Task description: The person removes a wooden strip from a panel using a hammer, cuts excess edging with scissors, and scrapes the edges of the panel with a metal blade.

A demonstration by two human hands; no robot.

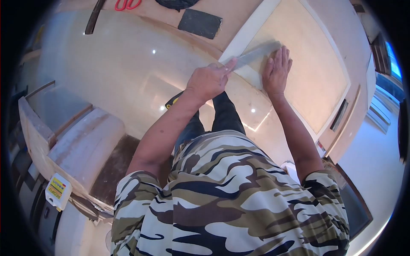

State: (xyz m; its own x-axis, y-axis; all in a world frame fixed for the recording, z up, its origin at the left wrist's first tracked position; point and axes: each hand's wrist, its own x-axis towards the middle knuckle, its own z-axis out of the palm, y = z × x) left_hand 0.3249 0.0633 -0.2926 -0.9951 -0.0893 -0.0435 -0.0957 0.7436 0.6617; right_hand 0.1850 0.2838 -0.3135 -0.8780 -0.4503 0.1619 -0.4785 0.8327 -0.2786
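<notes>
My left hand (209, 82) is closed around the near end of a long flat grey blade (256, 53), with the index finger stretched along it. The blade lies slantwise across the pale edge of a large beige panel (318, 64). My right hand (276, 72) rests flat on this panel, fingers stretched out, close to the far end of the blade. What the left palm covers of the tool is hidden.
A dark rectangular pad (200, 24), red-handled scissors (127, 4) and a dark strip (95, 17) lie at the top. At lower left, a yellow-and-white package (58, 191) sits by a curved wooden piece (85, 149). A short dark bar (339, 115) lies right of the panel.
</notes>
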